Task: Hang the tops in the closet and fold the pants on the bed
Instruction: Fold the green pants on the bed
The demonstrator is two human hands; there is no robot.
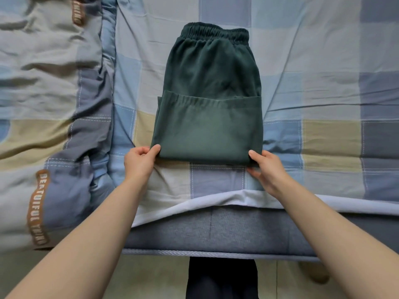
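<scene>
Pants [208,117] dark green, part-folded, near front edge of bed [332,134], waistband at far end. Your left hand [140,161] and right hand [266,167] pinch near fold corners. Step: folding. Next, likely: lift both corners evenly, carry toward waistband.

Bare sheet [313,67] lies right of the pants [207,100]; a bunched duvet [49,93] crowds the left.
</scene>
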